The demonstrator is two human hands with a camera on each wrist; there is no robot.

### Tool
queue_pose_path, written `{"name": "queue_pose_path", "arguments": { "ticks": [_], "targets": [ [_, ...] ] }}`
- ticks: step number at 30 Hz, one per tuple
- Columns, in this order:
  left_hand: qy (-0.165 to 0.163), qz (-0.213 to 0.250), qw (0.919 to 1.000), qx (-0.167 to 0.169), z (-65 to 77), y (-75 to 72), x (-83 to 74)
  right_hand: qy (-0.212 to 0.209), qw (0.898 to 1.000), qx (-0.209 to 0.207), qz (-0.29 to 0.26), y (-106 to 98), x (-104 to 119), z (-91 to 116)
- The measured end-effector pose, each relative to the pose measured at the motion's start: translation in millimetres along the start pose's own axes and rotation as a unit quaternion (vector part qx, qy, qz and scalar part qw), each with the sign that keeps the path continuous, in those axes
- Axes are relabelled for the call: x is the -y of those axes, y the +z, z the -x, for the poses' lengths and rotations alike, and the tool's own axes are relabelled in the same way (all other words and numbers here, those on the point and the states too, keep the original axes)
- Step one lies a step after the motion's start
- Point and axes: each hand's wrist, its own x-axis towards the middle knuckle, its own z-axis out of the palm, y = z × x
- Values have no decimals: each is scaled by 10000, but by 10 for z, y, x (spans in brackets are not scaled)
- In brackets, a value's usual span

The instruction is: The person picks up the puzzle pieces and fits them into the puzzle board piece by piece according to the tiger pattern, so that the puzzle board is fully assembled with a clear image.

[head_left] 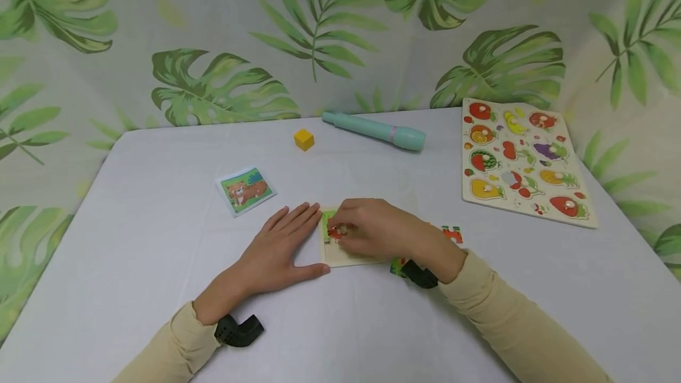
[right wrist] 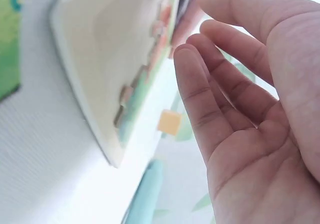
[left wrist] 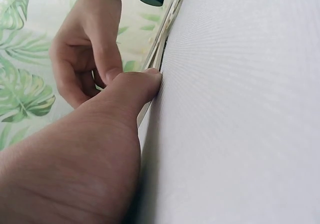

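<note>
A small wooden jigsaw tray (head_left: 346, 259) lies on the table between the hands. Fitted puzzle pieces (right wrist: 134, 103) line its left side; the rest of its visible base is bare. Flat on the table, my left hand (head_left: 273, 256) touches the tray's left edge with its fingers, the thumb at the near corner. My right hand (head_left: 375, 228) hovers over the tray, fingers loosely bent, and the right wrist view shows nothing between thumb and fingers. Partly under the right forearm lie loose puzzle pieces, a red one (head_left: 452, 234) and a green one (head_left: 396, 266).
A tiger picture card (head_left: 246, 190) lies to the left of the tray. Farther back are a yellow cube (head_left: 304, 139) and a mint-green tube-shaped object (head_left: 372, 129). A fruit peg board (head_left: 524, 161) lies at the right. Leaf-patterned cloth (head_left: 319, 34) rises behind the table.
</note>
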Motion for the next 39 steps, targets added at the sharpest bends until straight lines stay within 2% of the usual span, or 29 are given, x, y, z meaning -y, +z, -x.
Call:
{"name": "queue_pose_path", "arguments": {
  "ticks": [16, 24, 34, 39],
  "targets": [
    [-70, 40, 10000, 45, 7, -10, 4, 455, 9989, -22, -86, -244, 42, 154],
    [-85, 41, 9999, 49, -2, 1, 1, 358, 9992, -183, 36, -305, 19, 343],
    [-57, 12, 10000, 65, -20, -6, -3, 569, 9972, -477, 32, -406, -70, 573],
    [-50, -61, 9999, 78, -8, -3, 4, 473, 9966, -668, 89, -442, -121, 667]
  ]
}}
